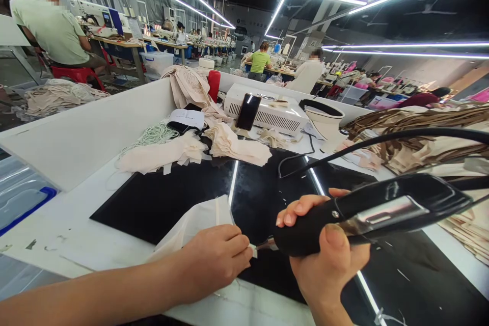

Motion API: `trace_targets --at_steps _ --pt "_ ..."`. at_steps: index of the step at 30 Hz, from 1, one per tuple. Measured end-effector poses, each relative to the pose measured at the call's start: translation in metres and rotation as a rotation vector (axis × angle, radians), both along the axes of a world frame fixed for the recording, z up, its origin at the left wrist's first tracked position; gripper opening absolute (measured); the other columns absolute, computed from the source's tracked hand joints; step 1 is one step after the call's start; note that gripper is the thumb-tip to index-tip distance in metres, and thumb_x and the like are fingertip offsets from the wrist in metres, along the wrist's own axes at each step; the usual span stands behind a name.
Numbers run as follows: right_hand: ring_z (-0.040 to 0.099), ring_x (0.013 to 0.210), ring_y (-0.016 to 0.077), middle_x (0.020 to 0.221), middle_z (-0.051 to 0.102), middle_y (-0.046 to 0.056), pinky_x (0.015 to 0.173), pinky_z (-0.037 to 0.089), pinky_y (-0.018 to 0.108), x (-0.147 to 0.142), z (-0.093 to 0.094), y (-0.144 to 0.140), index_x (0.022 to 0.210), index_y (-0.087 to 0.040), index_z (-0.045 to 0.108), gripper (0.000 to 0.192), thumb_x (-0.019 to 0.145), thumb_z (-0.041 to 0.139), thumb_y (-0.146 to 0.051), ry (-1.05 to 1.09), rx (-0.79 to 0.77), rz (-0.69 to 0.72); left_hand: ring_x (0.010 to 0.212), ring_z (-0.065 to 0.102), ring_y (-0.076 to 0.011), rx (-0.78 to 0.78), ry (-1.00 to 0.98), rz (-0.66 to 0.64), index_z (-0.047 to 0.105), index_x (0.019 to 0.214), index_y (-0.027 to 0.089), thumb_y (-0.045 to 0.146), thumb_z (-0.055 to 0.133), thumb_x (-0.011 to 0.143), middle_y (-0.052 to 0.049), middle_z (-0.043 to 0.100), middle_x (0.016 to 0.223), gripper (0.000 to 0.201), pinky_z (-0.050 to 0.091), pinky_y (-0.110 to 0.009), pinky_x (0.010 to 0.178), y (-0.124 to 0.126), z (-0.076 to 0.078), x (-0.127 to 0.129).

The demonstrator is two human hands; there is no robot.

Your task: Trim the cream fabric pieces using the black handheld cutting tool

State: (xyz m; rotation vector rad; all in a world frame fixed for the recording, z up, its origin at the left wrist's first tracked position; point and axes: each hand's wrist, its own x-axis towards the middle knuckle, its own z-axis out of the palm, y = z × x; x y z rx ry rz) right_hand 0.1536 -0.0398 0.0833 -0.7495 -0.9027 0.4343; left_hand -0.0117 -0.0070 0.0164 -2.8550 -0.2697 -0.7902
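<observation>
My right hand (324, 254) grips a black corded hand tool (382, 209) with a metal tip pointing left. The tip touches the edge of a thin cream fabric piece (191, 224) that my left hand (216, 260) pinches at its corner. The fabric lies on a glossy black mat (164, 198) set on the white table (57, 234). The tool's black cable (382, 140) arcs away to the right.
Folded cream fabric pieces (237, 147), white cord (153, 135), a phone (248, 111) leaning on a white box machine (267, 112) and a red bottle (214, 85) sit at the back. Brown fabric stacks (420, 137) lie right. Other people sit at sewing tables beyond.
</observation>
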Motion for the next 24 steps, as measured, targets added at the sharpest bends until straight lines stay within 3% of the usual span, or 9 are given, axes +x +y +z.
trace_targets --at_steps 16,24 --pt "0.060 0.049 0.0143 0.070 0.069 -0.006 0.044 0.055 0.030 -0.0005 0.0010 0.0022 0.110 -0.025 0.061 0.039 0.080 0.082 -0.039 0.027 0.001 0.004 0.083 0.067 -0.0166 -0.104 -0.020 0.016 0.064 0.104 0.012 0.012 0.044 0.112 -0.004 0.066 0.086 0.021 0.059 -0.027 0.076 -0.0018 -0.0019 -0.0060" --pt "0.062 0.051 0.0146 0.072 0.068 -0.005 0.046 0.056 0.030 -0.0010 0.0024 0.0001 0.111 -0.025 0.061 0.033 0.084 0.078 -0.035 0.009 -0.021 0.009 0.080 0.066 -0.0163 -0.072 -0.030 0.001 0.065 0.100 0.011 0.009 0.045 0.111 -0.004 0.065 0.083 0.022 0.058 -0.026 0.077 -0.0010 -0.0044 -0.0045"
